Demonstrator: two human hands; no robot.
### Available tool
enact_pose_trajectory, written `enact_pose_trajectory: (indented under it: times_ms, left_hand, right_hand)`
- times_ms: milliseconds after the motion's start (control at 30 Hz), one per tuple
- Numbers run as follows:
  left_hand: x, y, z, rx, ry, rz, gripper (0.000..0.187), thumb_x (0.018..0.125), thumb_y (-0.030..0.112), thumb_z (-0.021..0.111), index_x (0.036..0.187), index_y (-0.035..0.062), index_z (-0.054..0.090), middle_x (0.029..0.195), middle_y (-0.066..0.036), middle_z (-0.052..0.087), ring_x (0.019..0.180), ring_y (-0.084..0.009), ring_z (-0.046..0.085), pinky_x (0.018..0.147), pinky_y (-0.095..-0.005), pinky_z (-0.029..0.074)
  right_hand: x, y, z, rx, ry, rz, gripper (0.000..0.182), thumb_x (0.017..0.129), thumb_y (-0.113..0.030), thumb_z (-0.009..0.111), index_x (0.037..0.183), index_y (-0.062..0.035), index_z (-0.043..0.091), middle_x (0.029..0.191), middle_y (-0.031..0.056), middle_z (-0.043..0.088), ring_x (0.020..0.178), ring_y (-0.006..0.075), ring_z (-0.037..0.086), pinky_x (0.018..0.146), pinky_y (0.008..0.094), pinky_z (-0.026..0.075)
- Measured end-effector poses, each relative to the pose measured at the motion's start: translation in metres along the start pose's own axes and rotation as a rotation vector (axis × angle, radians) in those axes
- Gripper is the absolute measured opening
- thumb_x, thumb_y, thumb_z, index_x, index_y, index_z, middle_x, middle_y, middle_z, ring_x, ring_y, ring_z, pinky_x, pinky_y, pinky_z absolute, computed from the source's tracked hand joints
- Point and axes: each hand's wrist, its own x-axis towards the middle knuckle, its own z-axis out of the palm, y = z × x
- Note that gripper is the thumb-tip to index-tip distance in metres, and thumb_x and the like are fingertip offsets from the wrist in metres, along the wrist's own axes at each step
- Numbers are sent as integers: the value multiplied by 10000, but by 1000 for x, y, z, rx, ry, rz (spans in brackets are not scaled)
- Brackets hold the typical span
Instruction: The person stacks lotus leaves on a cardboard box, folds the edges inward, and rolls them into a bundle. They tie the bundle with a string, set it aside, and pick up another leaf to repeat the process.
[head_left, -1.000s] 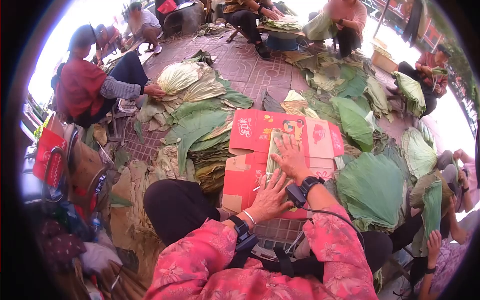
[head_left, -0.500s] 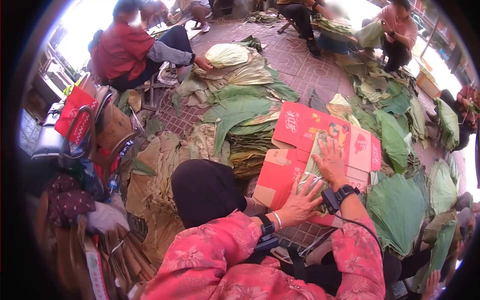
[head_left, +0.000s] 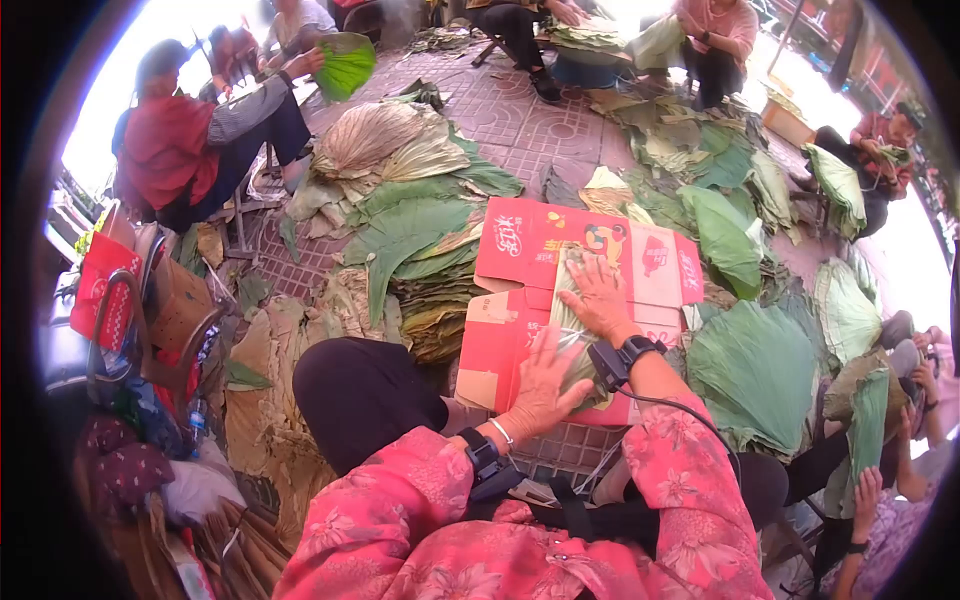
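Note:
A narrow bundle of folded green leaves (head_left: 568,303) lies on a flattened red cardboard box (head_left: 500,330) in front of me. My left hand (head_left: 545,380) rests on the lower part of the bundle, fingers spread. Higher up, my right hand (head_left: 600,295) lies flat over the bundle's upper part with its fingers apart. Neither hand is wrapped round anything. A pale tie or strip shows across the bundle between my hands.
Stacked leaves (head_left: 430,230) rise beyond the cardboard, and large green leaves (head_left: 755,365) spread at the right. Bags (head_left: 110,275) and a brown chair stand at the left. Co-workers sit around, one in red (head_left: 170,150) with a green leaf (head_left: 345,66).
The whole view has shifted, so the scene sits further left. My hands remain spread on the bundle. The co-worker in red has lifted a green leaf from the pile area.

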Motion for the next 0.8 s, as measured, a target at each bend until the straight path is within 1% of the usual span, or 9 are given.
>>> enact_pose_trajectory:
  times_ms: [100,133,233,267,433,567,633,733,800]
  left_hand:
    - [-1,-23,7,-146,158,-144,577,732,173,649,1243,31,423,1270,-219,374,1185,-360,373,996,-421,319]
    - [2,-31,9,-149,182,-156,566,712,110,657,1218,-5,432,1206,-216,433,1133,-343,438,972,-379,371]
    - [8,-41,18,-318,146,-234,596,673,99,647,1218,17,420,1131,-198,453,1094,-345,430,961,-408,355]
    - [12,-42,20,-267,152,-233,608,660,102,658,1214,14,422,1071,-190,486,1038,-331,467,925,-402,380]
    - [24,-38,24,-453,178,-405,584,684,97,662,1212,-10,436,975,-137,569,908,-243,560,824,-340,444]
    - [29,-26,15,-759,86,-548,541,723,44,642,1219,-47,447,934,-76,614,814,-138,590,740,-245,465]
    - [32,-40,10,-1011,-122,-506,508,742,16,619,1220,-39,455,953,-66,609,828,-133,586,758,-248,465]
    - [33,-34,0,-1122,-189,-532,464,766,31,612,1205,-27,473,973,-51,603,836,-136,583,758,-246,465]
    - [35,-15,-6,-1135,-180,-420,446,780,57,613,1199,-18,481,992,-45,599,844,-128,580,749,-242,465]
  right_hand:
    - [4,11,-8,276,103,71,668,849,-542,455,1369,-137,346,1430,120,306,1331,298,247,1060,467,197]
    - [4,17,-13,376,261,59,667,854,-488,493,1353,-67,355,1374,163,382,1287,303,331,1047,396,254]
    - [-20,29,-14,725,429,370,636,849,-395,551,1328,-18,370,1247,204,497,1159,305,477,964,359,365]
    - [-30,31,-9,882,454,417,589,822,-315,608,1279,5,419,1086,208,583,982,283,581,845,346,448]
    - [-96,-4,-24,720,235,612,537,764,-279,692,1146,49,506,917,130,636,841,186,604,761,303,479]
    - [-110,-30,-35,1006,260,658,465,726,-212,736,1064,55,558,894,109,637,798,164,606,688,287,495]
    - [-108,-12,-6,1339,87,700,391,735,-153,724,1035,46,573,897,96,636,785,146,603,667,279,496]
    - [-116,-24,-31,1660,117,630,336,750,-100,698,1035,33,582,905,86,630,790,131,594,670,274,493]
    - [-119,-27,-53,1593,214,597,315,755,-85,687,1029,30,581,909,85,626,802,131,590,677,271,492]
